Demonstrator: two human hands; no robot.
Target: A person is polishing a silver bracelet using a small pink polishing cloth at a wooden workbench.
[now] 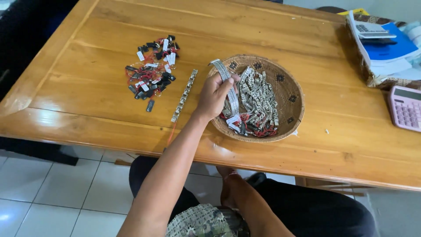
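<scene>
Left hand (215,94) reaches over the near-left rim of a woven basket tray (291,94). Fingers curled, thumb and fingers pinching a flat silver mesh bracelet (229,85). Bracelet loops up over the fingertips and hangs down past the palm into the tray. Its lower end meets a small white tag among the heap.

Right hand (228,188) is down below the bench edge, near the lap, a red band at the wrist. Mostly hidden by the forearm; whether it is spread or closed, cannot tell.

Just right of the left hand: a heap of silver bracelets (258,103) fills the middle of the tray, with red strings and white tags showing at the near side.

Just left of the left hand: a single linked silver bracelet (184,95) lies straight on the bench (87,101), running away from the person, a thin red string trailing from its near end toward the bench edge.

Farther left: a loose pile of small black pieces with red strings and white tags (151,70), well apart from the tray.

Far right of the hands: a pink calculator (405,107) at the bench edge, and beyond it a stack of papers with a blue folder (390,46).

Below the bench: white tiled floor (52,188).
</scene>
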